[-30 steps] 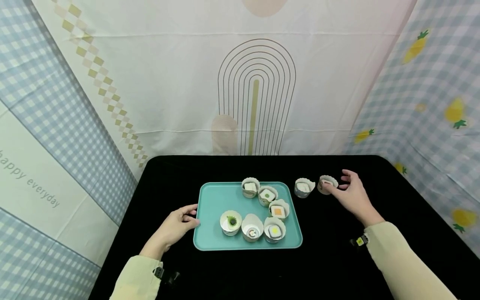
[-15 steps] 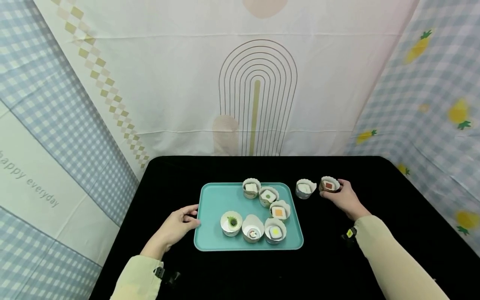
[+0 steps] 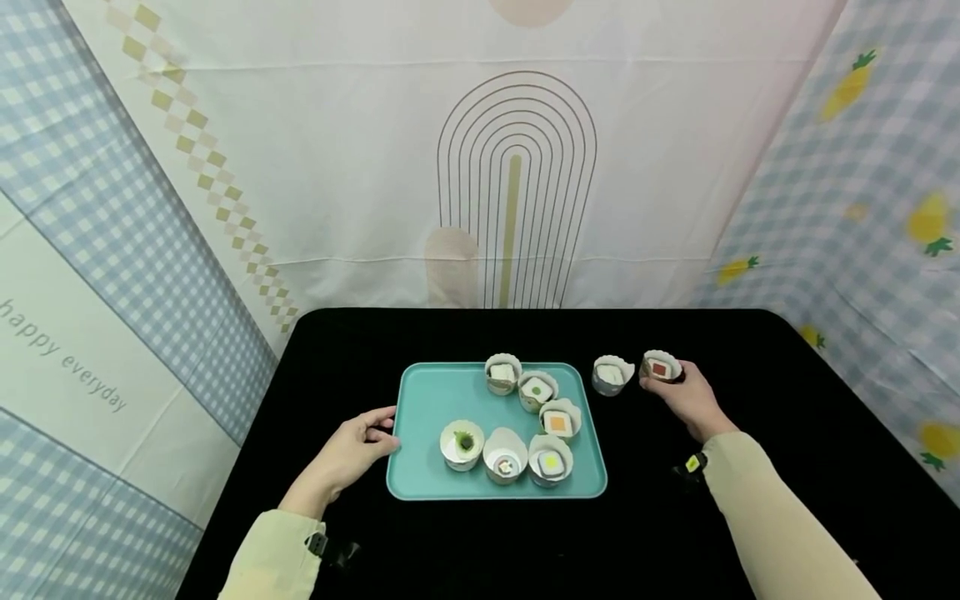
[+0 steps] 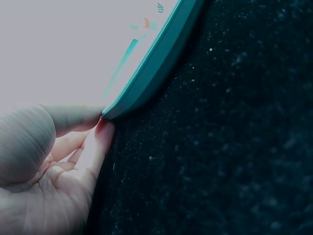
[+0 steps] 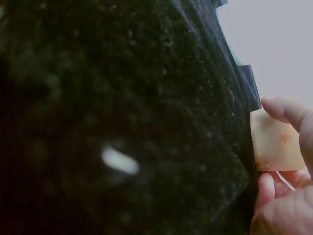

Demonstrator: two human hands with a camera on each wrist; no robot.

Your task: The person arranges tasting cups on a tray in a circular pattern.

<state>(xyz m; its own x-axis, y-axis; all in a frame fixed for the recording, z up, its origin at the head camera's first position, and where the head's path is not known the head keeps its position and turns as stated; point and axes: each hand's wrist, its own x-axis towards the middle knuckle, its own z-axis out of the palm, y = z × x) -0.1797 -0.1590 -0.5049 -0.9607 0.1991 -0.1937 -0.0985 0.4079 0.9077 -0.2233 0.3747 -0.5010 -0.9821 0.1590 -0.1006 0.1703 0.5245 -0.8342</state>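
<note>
My left hand (image 3: 347, 454) pinches the left rim of a turquoise tray (image 3: 423, 396) between thumb and fingers; in the left wrist view the tray's edge (image 4: 142, 81) sits between the fingertips. At the back right, my right hand (image 3: 693, 402) grips a scalloped paper baking cup (image 3: 648, 372) by its side. Inside that cup lies a white block with a brown square (image 3: 660, 368). The right wrist view shows the cup's beige wall (image 5: 276, 142) between thumb and fingers. Just left of it another paper cup (image 3: 611, 387) with a white block stands on the black tabletop.
Several paper cups stand on the tray's right and front: among them one with an orange-marked block (image 3: 557, 425), one with a yellow-marked block (image 3: 551, 463), and one with a green piece (image 3: 465, 442). Black cloth (image 3: 450, 550) covers the table. A patterned curtain (image 3: 352, 167) hangs behind.
My right hand has moved left and its fingers have closed on the cup, which now shows its brown-topped block. The left hand and the tray have stayed where they were.
</note>
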